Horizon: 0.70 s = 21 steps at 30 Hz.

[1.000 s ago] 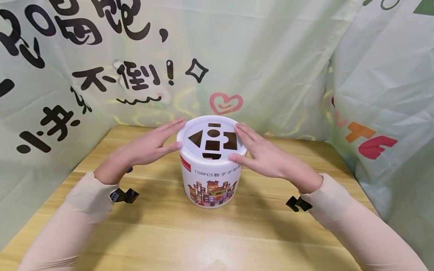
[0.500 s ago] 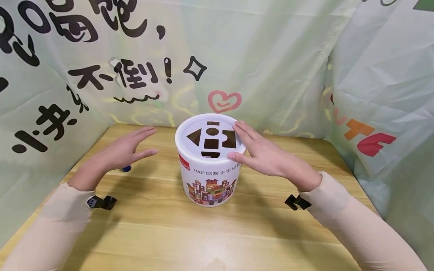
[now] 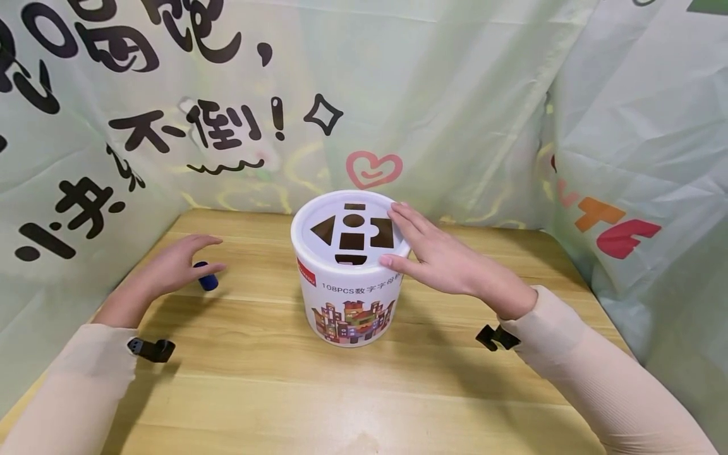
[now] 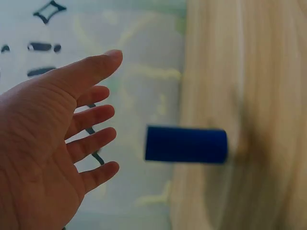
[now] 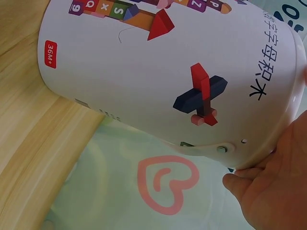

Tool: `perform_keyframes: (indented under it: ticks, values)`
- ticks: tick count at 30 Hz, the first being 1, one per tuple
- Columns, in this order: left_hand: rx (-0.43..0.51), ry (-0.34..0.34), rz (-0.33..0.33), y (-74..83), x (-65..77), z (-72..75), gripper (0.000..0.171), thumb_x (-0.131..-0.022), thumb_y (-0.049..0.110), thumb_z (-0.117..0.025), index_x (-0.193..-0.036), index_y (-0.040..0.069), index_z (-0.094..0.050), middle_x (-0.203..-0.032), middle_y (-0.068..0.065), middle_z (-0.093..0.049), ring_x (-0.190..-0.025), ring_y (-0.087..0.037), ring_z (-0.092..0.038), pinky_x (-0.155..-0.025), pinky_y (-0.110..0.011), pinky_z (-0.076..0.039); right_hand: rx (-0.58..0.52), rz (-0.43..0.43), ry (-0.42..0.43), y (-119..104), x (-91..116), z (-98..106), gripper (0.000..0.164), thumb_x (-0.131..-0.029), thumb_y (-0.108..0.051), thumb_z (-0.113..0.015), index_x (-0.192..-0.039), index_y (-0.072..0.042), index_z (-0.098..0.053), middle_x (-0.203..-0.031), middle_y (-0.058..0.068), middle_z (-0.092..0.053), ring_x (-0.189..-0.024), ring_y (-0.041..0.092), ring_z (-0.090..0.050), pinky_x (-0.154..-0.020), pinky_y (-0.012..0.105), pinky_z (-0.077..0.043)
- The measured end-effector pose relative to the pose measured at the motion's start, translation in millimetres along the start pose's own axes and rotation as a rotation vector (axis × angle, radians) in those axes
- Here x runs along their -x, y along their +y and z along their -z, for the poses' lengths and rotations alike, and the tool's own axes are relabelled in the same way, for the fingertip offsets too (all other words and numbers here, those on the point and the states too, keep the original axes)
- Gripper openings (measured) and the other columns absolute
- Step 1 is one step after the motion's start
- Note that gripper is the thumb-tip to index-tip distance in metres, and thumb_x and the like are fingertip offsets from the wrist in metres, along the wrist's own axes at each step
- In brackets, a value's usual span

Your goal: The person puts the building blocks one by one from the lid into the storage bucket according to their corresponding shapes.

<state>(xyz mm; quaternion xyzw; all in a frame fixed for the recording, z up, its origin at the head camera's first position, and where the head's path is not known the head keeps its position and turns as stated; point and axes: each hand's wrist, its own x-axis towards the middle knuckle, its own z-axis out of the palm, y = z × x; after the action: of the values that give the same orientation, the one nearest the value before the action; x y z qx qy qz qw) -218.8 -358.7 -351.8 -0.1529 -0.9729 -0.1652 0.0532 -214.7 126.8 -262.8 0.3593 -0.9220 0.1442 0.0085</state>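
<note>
A white bucket (image 3: 352,287) stands upright mid-table, under a white lid (image 3: 320,251) with shaped cutouts. My right hand (image 3: 443,259) rests on the right side of the lid's rim, its fingers fairly straight; the right wrist view has the same hand (image 5: 273,182) at the bucket's top edge. To the left, a blue cylinder (image 3: 208,278) stands upright on the wood. Just above and behind it hovers my left hand (image 3: 173,268), holding nothing. In the left wrist view its fingers are spread and relaxed, apart from the blue cylinder (image 4: 187,144).
The wooden table (image 3: 364,392) fills the foreground. Fabric curtains (image 3: 443,107) with printed characters and a pink heart (image 3: 373,169) enclose the back and sides. Each wrist carries a small black mount (image 3: 152,349).
My left hand has left the bucket's rim and moved left and down to the blue cylinder, which now shows more fully. The right hand has stayed on the rim.
</note>
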Motion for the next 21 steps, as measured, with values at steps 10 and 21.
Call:
perform_keyframes:
  ticks: [10,21]
  values:
    - [0.063,-0.041,0.060,-35.3,10.7,-13.8,0.065,-0.090,0.033,-0.072,-0.133,-0.011,-0.051,-0.132,-0.036,-0.050,-0.120,-0.053,-0.045,-0.099,-0.063,-0.036,-0.008,0.002,0.002,0,-1,0,0.090,-0.094,-0.069,-0.039,-0.158,-0.013,-0.009,-0.164,0.001,-0.001,-0.149,0.017,0.001,-0.117,0.048,-0.019]
    - [0.122,-0.027,0.117,-47.2,18.9,-21.7,0.052,-0.093,0.037,-0.068,-0.123,-0.003,-0.059,-0.111,-0.024,-0.064,-0.102,-0.043,-0.060,-0.087,-0.059,-0.047,-0.016,0.009,0.005,1,0,-1,0.088,-0.094,-0.068,-0.039,-0.158,-0.012,-0.015,-0.164,-0.001,-0.002,-0.149,0.018,0.000,-0.116,0.048,-0.019]
